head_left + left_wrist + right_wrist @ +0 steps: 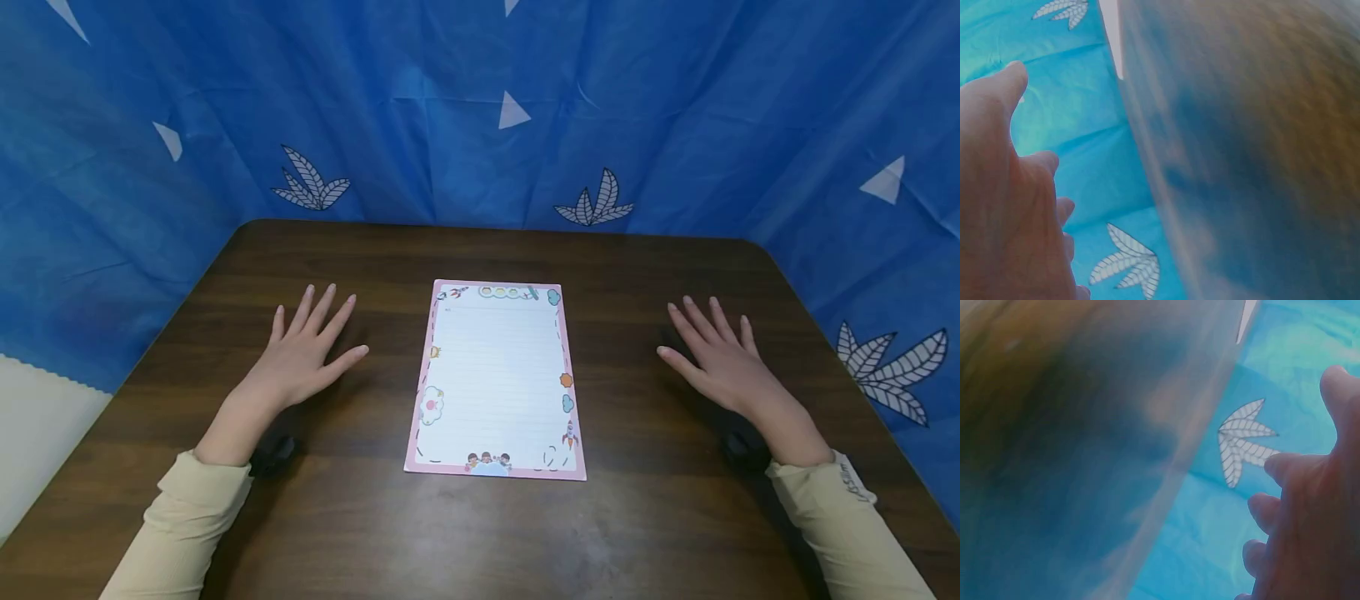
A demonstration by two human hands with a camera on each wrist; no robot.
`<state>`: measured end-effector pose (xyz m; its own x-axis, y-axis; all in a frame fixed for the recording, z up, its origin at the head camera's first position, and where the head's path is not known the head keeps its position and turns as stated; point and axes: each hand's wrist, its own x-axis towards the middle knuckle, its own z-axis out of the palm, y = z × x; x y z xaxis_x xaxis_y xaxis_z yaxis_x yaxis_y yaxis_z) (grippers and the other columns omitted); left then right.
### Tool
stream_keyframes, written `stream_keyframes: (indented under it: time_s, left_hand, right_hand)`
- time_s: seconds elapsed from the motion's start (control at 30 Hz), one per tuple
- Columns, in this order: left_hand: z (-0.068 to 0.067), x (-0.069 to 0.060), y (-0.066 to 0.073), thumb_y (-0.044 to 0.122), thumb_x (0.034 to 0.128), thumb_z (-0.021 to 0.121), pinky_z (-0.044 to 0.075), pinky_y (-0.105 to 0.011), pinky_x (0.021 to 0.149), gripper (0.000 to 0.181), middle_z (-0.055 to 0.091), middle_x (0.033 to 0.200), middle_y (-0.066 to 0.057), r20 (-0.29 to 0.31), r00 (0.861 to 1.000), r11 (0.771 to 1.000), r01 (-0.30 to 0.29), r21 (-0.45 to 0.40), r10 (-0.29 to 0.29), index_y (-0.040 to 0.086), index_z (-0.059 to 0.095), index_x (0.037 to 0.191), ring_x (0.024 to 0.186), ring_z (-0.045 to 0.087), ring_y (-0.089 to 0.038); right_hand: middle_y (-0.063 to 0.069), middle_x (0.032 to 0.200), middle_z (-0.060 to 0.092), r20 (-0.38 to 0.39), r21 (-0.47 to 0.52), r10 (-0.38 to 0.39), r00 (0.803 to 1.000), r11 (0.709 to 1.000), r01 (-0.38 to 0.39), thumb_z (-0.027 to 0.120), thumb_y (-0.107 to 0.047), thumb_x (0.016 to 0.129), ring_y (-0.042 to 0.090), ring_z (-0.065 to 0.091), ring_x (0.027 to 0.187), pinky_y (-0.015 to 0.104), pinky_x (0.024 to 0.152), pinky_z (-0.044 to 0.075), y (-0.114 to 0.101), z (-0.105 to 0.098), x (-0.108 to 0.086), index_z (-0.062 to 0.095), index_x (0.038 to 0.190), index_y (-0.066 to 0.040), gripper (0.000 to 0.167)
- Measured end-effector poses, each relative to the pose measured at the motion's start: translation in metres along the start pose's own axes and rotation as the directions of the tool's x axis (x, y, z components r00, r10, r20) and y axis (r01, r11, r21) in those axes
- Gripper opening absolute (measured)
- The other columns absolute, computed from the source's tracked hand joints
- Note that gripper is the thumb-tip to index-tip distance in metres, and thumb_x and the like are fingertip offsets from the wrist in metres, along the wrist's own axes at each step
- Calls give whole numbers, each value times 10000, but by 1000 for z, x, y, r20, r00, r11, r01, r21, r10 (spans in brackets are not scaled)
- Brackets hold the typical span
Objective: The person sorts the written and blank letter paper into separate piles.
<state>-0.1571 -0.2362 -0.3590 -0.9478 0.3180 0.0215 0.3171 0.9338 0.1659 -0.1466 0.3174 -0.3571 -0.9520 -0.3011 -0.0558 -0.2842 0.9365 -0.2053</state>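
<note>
A sheet of lined writing paper [495, 383] with a pink border and small cartoon drawings lies flat in the middle of the table. To its left, my left hand [303, 354] is spread palm down with the fingers apart, holding nothing. My right hand [716, 362] is spread the same way on the other side, apart from the paper. In the left wrist view, the left hand [1004, 187] shows its thumb and fingertips at the left edge. The right wrist view has the right hand [1316, 506] along its right side. Neither hand touches the sheet.
The dark wooden table [495, 533] has rounded far corners. Behind and beside it hangs a blue cloth [450, 108] printed with white leaves and triangles. A pale surface [45, 433] shows past the table's left edge. Dark wrist devices [277, 450] sit under both wrists.
</note>
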Motion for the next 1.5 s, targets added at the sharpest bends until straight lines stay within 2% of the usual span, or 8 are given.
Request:
stream_keyframes:
  time_s: [0.27,0.43,0.57,0.67,0.8,0.97,1.2,1.5]
  left_hand:
    - [-7,3,21,655,899,334,-165,-583,1000,819,-37,1547,-130,41,999,999,-30,13,29,166,104,1515,1371,-148,-325]
    - [-6,4,34,639,889,405,-113,-605,1014,845,39,1542,-155,120,992,999,-41,-1,41,133,137,1510,1381,-78,-347]
    - [-1,6,42,622,880,452,-37,-618,1030,863,88,1536,-160,173,983,998,-56,-38,61,98,165,1502,1388,-25,-338]
    - [3,7,47,604,879,480,15,-611,1042,864,113,1533,-155,172,981,995,-81,-59,90,68,192,1493,1392,8,-317]
    - [6,10,52,516,889,545,79,-575,1060,825,156,1523,-160,129,983,988,-120,-93,132,18,238,1471,1392,66,-303]
    - [11,13,55,414,894,600,130,-555,1060,781,195,1505,-190,111,981,978,-142,-152,159,-33,274,1444,1382,123,-318]
    - [21,15,55,382,896,608,154,-546,1057,750,217,1499,-180,170,971,974,-137,-180,168,-22,291,1442,1377,149,-318]
    - [28,13,54,315,927,579,101,-568,1058,705,204,1507,-161,219,952,949,-149,-278,214,7,244,1466,1385,92,-326]
  right_hand:
    - [163,1540,-16,-22,-70,-33,999,997,32,391,-516,961,302,-219,1346,555,967,-234,-21,-6,4,50,1511,-139,750]
    - [171,1538,20,-30,-108,-55,998,993,52,417,-535,939,352,-170,1356,571,979,-206,-37,-6,6,107,1509,-122,769]
    - [168,1538,34,-2,-87,-59,998,994,59,429,-551,927,352,-149,1363,567,993,-189,-47,-3,9,95,1510,-119,799]
    - [153,1542,26,20,-55,-54,998,997,55,422,-568,922,321,-154,1367,555,1006,-179,-53,2,12,59,1512,-123,824]
    - [152,1542,34,24,-15,-65,998,998,65,424,-571,921,332,-119,1375,592,1022,-114,-59,9,14,49,1509,-103,840]
    - [154,1542,29,45,21,-74,996,997,73,444,-557,920,355,-99,1375,624,1022,-59,-66,18,18,57,1505,-81,847]
    - [139,1544,21,111,40,-88,990,996,84,418,-613,900,344,-100,1376,626,1027,-31,-73,29,22,105,1501,-66,871]
    - [138,1543,55,142,99,-129,982,988,115,455,-585,903,352,-37,1383,620,1036,21,-82,34,25,134,1500,-65,854]
